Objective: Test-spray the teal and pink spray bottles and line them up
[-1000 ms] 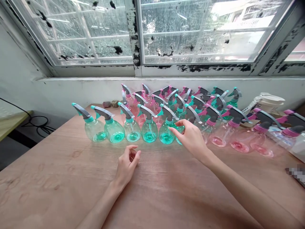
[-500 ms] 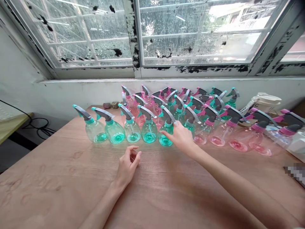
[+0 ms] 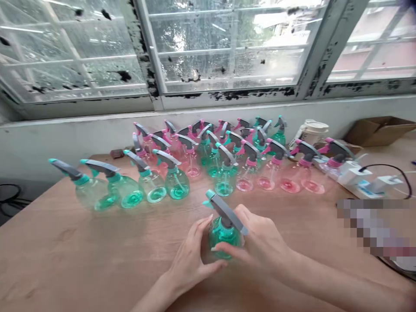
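Observation:
A green spray bottle with a grey and teal trigger head stands near me, between my two hands. My right hand is closed around its right side, the thumb across the front. My left hand is open and cupped at the bottle's left side. Its fingertips are at the bottle's edge and its thumb lies low near the base; I cannot tell whether it presses on the bottle. Farther off, a green spray bottle ends a short row on the left, and a clear spray bottle with green liquid stands behind.
Several pink spray bottles stand right of centre, with more pink and green ones behind them by the wall. A lidded cup, a cardboard box and white plugs with a cable are at the right. A blurred-out item lies nearer.
My right hand has brought a green spray bottle out of the front row towards me. My left hand has moved right to its side and opened. The view has turned right.

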Available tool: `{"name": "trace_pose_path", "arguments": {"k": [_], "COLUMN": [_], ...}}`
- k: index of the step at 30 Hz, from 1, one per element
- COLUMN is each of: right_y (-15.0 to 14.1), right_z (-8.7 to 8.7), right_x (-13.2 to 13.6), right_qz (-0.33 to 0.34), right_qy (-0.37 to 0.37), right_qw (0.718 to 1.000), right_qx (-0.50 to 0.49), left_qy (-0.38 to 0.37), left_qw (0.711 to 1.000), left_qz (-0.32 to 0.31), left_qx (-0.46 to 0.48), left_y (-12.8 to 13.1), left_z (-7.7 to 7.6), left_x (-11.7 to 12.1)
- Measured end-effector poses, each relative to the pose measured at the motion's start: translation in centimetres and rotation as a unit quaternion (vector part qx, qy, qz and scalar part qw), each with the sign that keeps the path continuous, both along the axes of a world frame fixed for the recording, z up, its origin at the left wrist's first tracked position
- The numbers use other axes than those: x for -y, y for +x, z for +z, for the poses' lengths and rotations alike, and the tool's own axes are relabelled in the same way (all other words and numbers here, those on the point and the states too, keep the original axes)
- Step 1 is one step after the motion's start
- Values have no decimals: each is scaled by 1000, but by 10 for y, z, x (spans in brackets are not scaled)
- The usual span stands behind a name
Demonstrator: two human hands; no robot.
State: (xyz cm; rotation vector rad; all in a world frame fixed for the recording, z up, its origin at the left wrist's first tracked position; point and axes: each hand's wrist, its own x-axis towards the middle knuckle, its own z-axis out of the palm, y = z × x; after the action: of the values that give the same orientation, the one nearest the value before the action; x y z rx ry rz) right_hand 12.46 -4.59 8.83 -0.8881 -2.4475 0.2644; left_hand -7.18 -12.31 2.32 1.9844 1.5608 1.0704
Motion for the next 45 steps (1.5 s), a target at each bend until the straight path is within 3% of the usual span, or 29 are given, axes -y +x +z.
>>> {"name": "trace_pose_path", "arguments": {"k": [5,8,10,14,19,25,36,45], "right_y": [36,58,67,71,57,41,36,38], "right_z": [17,27,30,26,15,12,11,6], "right_x": [-23,-45,-56,-67,-77,-97,-106,-104], "right_qz": [41,128,151,145,138,154,194,178], "right_qy": [-29,-135,-186,-198,-210,-195,-202,-224], "right_qw": [999,978,956,937,921,917,911,912], "right_qx": [6,-95,-167,-247,-297,-312,-304,-295], "left_qy": [-51,-52,-46,-48,-47,-12,38,46], "left_qw": [996,994,993,991,988,973,963,958], "left_qz": [-54,-78,-97,-124,-124,-25,-25,-25], "left_qx": [46,57,52,27,-84,-228,-267,-280], "left_y": [38,59,72,88,72,36,31,33], "left_z": [3,1,0,8,14,2,-2,-6], "left_x": [-28,-47,-60,-80,-88,-91,-94,-94]}}
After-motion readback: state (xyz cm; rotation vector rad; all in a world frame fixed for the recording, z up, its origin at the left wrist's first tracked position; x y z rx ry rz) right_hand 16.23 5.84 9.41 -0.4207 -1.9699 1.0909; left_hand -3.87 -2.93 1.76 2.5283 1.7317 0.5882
